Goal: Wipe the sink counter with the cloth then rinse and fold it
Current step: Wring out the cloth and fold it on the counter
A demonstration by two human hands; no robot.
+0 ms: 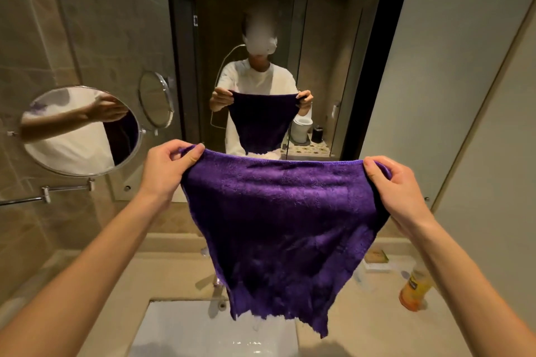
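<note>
Purple terry cloth (278, 220) hangs spread above the white sink basin (185, 330), its top corners pinched by the left hand (168, 166) and right hand (397, 185), suggesting wiping and rinsing are likely finished and folding remains.

Both arms raised forward; left hand (168, 166) and right hand (398, 188) pinch with curled fingers

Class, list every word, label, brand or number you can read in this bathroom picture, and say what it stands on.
Nothing is legible.
Orange bottle on the counter: dark label, print too blurred to read.
Small green packet behind it: print too blurred.
Purple cloth: no text.
</note>
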